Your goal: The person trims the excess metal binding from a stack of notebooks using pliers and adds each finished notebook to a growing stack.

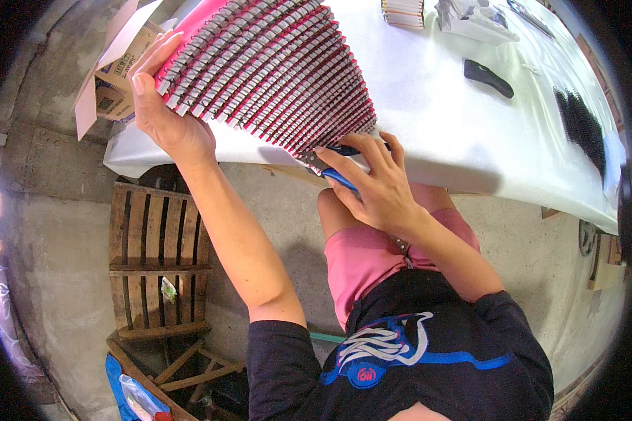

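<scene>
A fanned stack of pink spiral-bound notebooks [274,67] lies on the near edge of a white-covered table [442,126], the wire spines facing me. My left hand [163,105] grips the stack's left end, thumb along its side. My right hand [369,182] is closed on blue-handled pliers [337,165], whose jaws sit at the lower right end of the wire spines, right at the table's edge.
An open cardboard box [112,70] stands left of the table. A black handled tool [488,77], a row of black wire coils [581,126], a small stack of booklets [403,12] and a grey machine [474,21] lie farther back. A wooden slatted pallet [158,259] rests on the concrete floor.
</scene>
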Demonstrator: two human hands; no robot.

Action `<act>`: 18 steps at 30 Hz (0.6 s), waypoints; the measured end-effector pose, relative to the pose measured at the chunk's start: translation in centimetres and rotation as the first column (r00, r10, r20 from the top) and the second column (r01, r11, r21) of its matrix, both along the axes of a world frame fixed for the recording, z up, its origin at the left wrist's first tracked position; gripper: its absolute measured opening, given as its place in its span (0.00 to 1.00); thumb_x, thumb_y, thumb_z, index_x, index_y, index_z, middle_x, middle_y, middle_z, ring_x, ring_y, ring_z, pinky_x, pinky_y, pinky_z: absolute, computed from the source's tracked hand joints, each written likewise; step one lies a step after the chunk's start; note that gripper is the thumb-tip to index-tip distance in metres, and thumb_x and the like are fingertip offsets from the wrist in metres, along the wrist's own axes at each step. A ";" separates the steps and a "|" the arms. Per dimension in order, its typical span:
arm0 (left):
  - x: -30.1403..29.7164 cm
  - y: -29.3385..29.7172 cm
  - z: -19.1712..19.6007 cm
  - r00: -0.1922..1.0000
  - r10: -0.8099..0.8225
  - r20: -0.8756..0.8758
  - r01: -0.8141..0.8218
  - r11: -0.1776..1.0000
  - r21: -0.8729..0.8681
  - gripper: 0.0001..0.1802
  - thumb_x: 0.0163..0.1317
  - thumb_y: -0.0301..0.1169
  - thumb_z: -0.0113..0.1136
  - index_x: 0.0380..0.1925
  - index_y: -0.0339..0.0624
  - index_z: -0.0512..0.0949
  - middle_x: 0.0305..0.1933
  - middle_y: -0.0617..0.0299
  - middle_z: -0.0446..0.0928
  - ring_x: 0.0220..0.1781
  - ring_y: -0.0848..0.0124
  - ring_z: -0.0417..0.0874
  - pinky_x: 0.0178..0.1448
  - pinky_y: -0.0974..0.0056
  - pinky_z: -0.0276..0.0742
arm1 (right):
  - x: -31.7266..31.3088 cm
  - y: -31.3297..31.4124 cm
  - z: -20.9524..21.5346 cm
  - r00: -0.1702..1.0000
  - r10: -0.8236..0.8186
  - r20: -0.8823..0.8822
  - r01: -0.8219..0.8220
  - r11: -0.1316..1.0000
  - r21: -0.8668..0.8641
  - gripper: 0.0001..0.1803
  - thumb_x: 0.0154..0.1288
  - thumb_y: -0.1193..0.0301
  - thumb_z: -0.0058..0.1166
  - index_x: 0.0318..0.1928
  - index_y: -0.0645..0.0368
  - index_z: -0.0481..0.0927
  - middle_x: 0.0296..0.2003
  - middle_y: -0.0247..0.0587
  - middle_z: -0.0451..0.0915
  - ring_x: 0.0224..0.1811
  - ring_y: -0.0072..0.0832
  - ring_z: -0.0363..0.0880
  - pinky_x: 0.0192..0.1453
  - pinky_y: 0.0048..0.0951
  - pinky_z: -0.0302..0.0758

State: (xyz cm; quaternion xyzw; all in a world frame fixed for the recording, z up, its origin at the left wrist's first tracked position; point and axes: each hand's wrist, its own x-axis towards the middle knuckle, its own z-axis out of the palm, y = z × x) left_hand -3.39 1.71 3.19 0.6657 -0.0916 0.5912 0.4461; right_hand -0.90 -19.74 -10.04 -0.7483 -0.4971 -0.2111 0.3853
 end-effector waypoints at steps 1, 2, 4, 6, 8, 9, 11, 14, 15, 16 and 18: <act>0.0 0.1 0.0 1.000 -0.004 0.002 0.004 1.000 0.002 0.29 0.69 0.48 0.38 0.41 0.30 0.78 0.49 0.49 0.75 0.54 0.64 0.75 0.62 0.59 0.67 | 0.0 0.1 0.1 1.000 -0.006 0.011 0.006 1.000 0.006 0.29 0.50 0.65 0.61 0.56 0.40 0.73 0.49 0.38 0.70 0.51 0.33 0.69 0.58 0.45 0.56; 0.0 0.1 0.0 1.000 -0.008 0.003 0.008 1.000 0.002 0.30 0.69 0.48 0.38 0.41 0.30 0.78 0.49 0.49 0.75 0.54 0.64 0.75 0.62 0.59 0.67 | 0.1 0.2 0.0 1.000 -0.004 0.009 0.004 1.000 0.006 0.29 0.49 0.65 0.61 0.56 0.40 0.73 0.49 0.38 0.70 0.51 0.32 0.69 0.57 0.45 0.56; -0.1 0.2 0.0 1.000 -0.017 0.013 0.017 1.000 -0.003 0.29 0.69 0.48 0.38 0.41 0.30 0.78 0.49 0.49 0.75 0.54 0.64 0.75 0.62 0.59 0.67 | 0.2 0.4 -0.1 1.000 0.001 0.006 -0.001 1.000 0.007 0.29 0.49 0.65 0.61 0.56 0.39 0.73 0.49 0.38 0.70 0.52 0.31 0.68 0.57 0.43 0.56; 0.0 0.2 -0.1 1.000 -0.016 0.015 0.017 1.000 -0.010 0.29 0.69 0.48 0.39 0.41 0.30 0.78 0.49 0.49 0.76 0.54 0.63 0.75 0.62 0.59 0.67 | 0.2 0.4 -0.1 1.000 -0.005 0.020 0.005 1.000 -0.005 0.29 0.49 0.65 0.61 0.55 0.39 0.73 0.49 0.38 0.70 0.51 0.31 0.69 0.57 0.42 0.56; 0.0 0.0 0.0 1.000 -0.006 0.009 0.007 1.000 -0.017 0.29 0.69 0.48 0.39 0.41 0.30 0.78 0.49 0.49 0.76 0.55 0.63 0.75 0.62 0.59 0.67 | 0.2 0.4 -0.2 0.999 -0.007 0.035 0.008 1.000 -0.007 0.29 0.49 0.65 0.61 0.55 0.39 0.73 0.49 0.38 0.70 0.51 0.31 0.69 0.55 0.41 0.56; 0.1 -0.1 0.0 1.000 -0.003 0.017 0.004 1.000 -0.011 0.29 0.68 0.48 0.40 0.42 0.30 0.77 0.48 0.48 0.76 0.54 0.63 0.75 0.62 0.59 0.68 | 0.4 0.3 -0.3 0.999 -0.007 0.044 0.007 1.000 -0.004 0.29 0.49 0.65 0.61 0.55 0.39 0.73 0.49 0.38 0.70 0.50 0.31 0.69 0.54 0.41 0.57; 0.1 -0.1 0.0 1.000 -0.014 0.018 0.015 1.000 -0.024 0.29 0.68 0.49 0.40 0.42 0.29 0.77 0.48 0.47 0.76 0.54 0.63 0.75 0.61 0.59 0.68 | 0.5 0.3 -0.4 0.999 -0.003 0.051 0.003 1.000 -0.009 0.29 0.49 0.65 0.61 0.55 0.39 0.73 0.49 0.38 0.70 0.49 0.31 0.69 0.51 0.41 0.58; 0.1 -0.4 0.1 1.000 -0.019 0.020 0.020 0.999 -0.047 0.29 0.68 0.48 0.39 0.42 0.29 0.76 0.48 0.46 0.76 0.52 0.62 0.77 0.60 0.59 0.70 | 0.4 0.3 -0.5 1.000 0.017 0.021 -0.017 1.000 -0.023 0.29 0.49 0.65 0.60 0.56 0.38 0.73 0.48 0.37 0.70 0.47 0.32 0.69 0.45 0.41 0.60; 0.1 -0.4 0.1 1.000 -0.009 0.020 0.010 0.999 -0.050 0.29 0.69 0.48 0.38 0.41 0.29 0.76 0.48 0.46 0.76 0.51 0.62 0.77 0.60 0.59 0.70 | 0.2 0.3 -0.5 1.000 0.031 -0.007 -0.031 0.999 -0.021 0.29 0.49 0.65 0.60 0.56 0.38 0.73 0.48 0.37 0.70 0.46 0.32 0.69 0.43 0.41 0.60; 0.1 -0.4 0.1 1.000 0.002 0.020 -0.001 0.999 -0.053 0.29 0.69 0.47 0.38 0.41 0.29 0.76 0.48 0.46 0.76 0.51 0.62 0.77 0.59 0.59 0.70 | 0.1 0.4 -0.6 0.998 0.044 -0.036 -0.045 0.999 -0.018 0.29 0.49 0.65 0.60 0.56 0.38 0.73 0.47 0.37 0.70 0.46 0.32 0.69 0.42 0.41 0.60; 0.1 -0.3 0.1 1.000 -0.003 0.025 0.004 1.000 -0.022 0.28 0.69 0.46 0.37 0.41 0.29 0.76 0.47 0.46 0.77 0.50 0.63 0.77 0.59 0.59 0.71 | -0.1 0.4 -0.8 0.999 0.032 -0.035 -0.032 0.999 -0.013 0.29 0.49 0.64 0.60 0.56 0.38 0.72 0.47 0.36 0.70 0.45 0.32 0.69 0.41 0.41 0.60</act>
